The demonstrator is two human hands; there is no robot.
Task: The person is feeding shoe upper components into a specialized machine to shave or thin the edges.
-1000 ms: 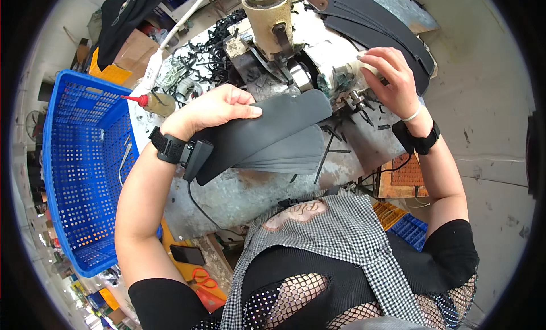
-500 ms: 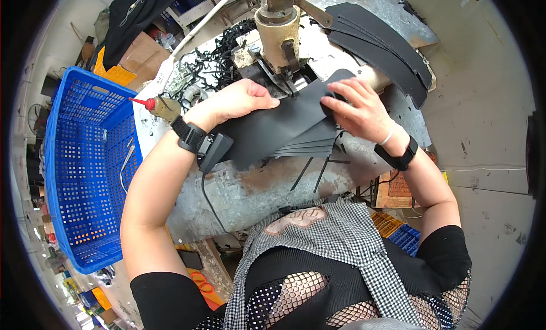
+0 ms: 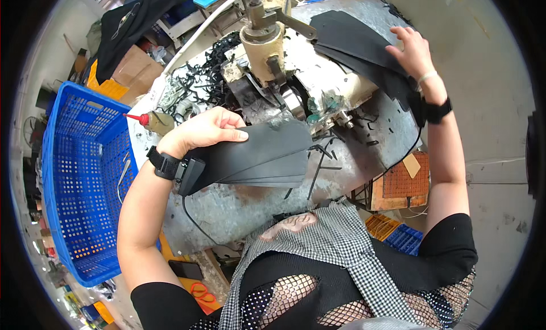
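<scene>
Left hand (image 3: 203, 129) pinches black flaps (image 3: 264, 154) before the machine (image 3: 263, 56) | right hand (image 3: 416, 56) spread by black pile (image 3: 355, 39) right of machine | which are done: can't tell

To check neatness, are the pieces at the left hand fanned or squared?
Fanned: the pieces at the left hand show staggered edges.

Blue crate (image 3: 79, 216) at left (perforated); phone (image 3: 185, 270) near orange scissors (image 3: 202, 293).
</scene>
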